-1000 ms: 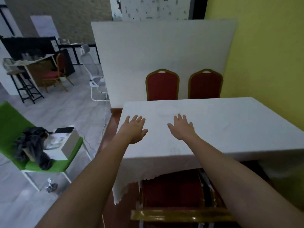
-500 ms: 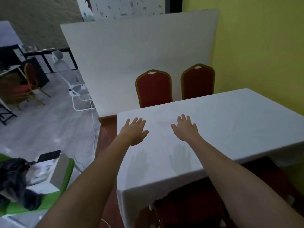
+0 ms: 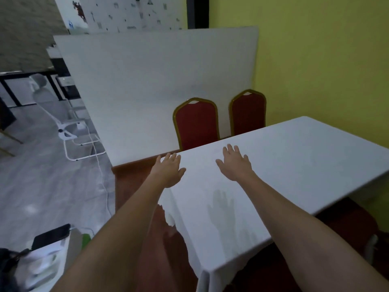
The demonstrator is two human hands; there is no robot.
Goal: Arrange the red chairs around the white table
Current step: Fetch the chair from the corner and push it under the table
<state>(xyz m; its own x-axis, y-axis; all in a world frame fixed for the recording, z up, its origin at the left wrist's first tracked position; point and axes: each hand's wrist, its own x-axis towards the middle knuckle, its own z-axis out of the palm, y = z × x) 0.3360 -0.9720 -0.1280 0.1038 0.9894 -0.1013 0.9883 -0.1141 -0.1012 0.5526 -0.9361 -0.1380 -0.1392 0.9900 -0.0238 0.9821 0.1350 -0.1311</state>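
A white-clothed table point(image 3: 294, 165) fills the right half of the head view. Two red chairs with gold frames stand side by side at its far edge, one on the left point(image 3: 196, 123) and one on the right point(image 3: 248, 111), backs upright. More red upholstery point(image 3: 349, 220) shows under the table's near right side. My left hand point(image 3: 169, 170) hovers flat over the table's far left corner, fingers spread, holding nothing. My right hand point(image 3: 234, 163) is stretched out flat above the tabletop, empty, casting a shadow on the cloth.
A tall white board point(image 3: 147, 85) stands behind the chairs; a yellow wall point(image 3: 326, 60) bounds the right. Red carpet point(image 3: 130, 182) lies left of the table. A white office chair point(image 3: 63, 123) and a cable point(image 3: 101, 175) sit on the grey floor; boxes at bottom left.
The view has swung left and closer along the table's left end. Both hands stay outstretched and empty; the left one now reaches past the table's corner.
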